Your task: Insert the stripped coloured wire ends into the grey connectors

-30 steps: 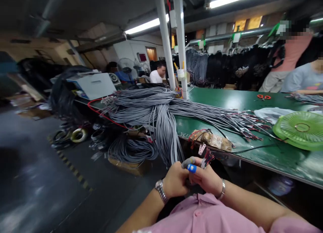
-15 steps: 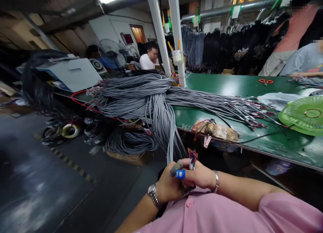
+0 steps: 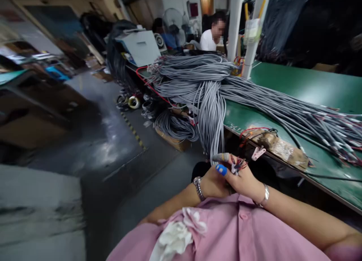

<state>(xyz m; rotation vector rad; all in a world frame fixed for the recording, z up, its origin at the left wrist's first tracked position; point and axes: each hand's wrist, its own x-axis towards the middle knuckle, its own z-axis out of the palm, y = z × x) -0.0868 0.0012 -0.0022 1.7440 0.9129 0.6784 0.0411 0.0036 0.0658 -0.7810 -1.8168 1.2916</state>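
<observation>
My two hands meet in front of my pink shirt, at the lower end of a hanging bundle of grey cables (image 3: 212,114). My right hand (image 3: 244,178), with a bracelet at the wrist and blue tape on the thumb, is closed; coloured wire ends (image 3: 238,165) stick out between its thumb and index finger. A grey cover wraps one fingertip beside the blue one. My left hand (image 3: 216,182), wearing a watch, curls in against the right, around the bundle's end. Most of its fingers are hidden.
More grey cables (image 3: 263,93) lie across the green table (image 3: 291,74). At its edge are a taped block (image 3: 279,148) and a pink clip (image 3: 258,153). A coil of grey cable (image 3: 175,127) lies below in a box. A person (image 3: 209,38) sits behind.
My view has swung left, so the table and cables sit further right. The coloured wire ends have tipped from upright to leaning over my right hand. Both hands remain together.
</observation>
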